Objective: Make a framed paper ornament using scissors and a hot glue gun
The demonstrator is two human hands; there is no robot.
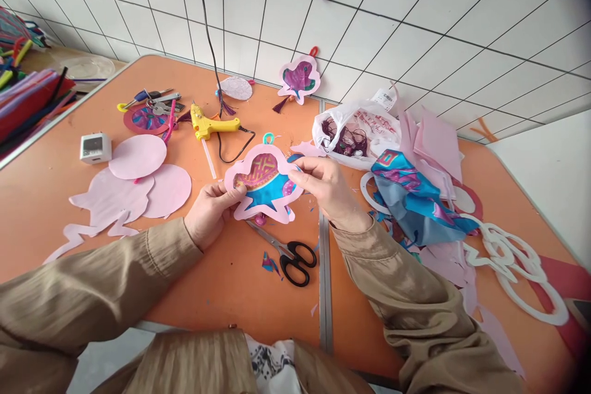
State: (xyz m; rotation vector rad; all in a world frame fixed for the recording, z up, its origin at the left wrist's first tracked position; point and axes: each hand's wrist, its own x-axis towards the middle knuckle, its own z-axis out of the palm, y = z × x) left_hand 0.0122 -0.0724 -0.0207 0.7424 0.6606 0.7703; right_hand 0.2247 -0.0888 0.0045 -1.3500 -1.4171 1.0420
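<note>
Both hands hold a pink-bordered ornament [264, 181] above the orange table. Its middle shows blue and magenta patterned fabric, a turquoise loop stands at its top, and a magenta bead sits at its lower edge. My left hand [213, 209] pinches the ornament's left edge, thumb in front. At the upper right edge, my right hand [330, 188] grips it between thumb and fingers. Black-handled scissors [292, 257] lie open just below the ornament, beside small blue fabric scraps [269, 263]. A yellow glue gun [212, 125] rests behind it.
Pink cut-outs [115, 194], a white adapter [95, 148] and keys [159, 108] lie left. A finished-looking ornament [299, 78] leans on the tiled wall. A white plastic bag [339, 154], blue fabric [410, 203] and white outline shapes [512, 252] are right. A black cord hangs behind.
</note>
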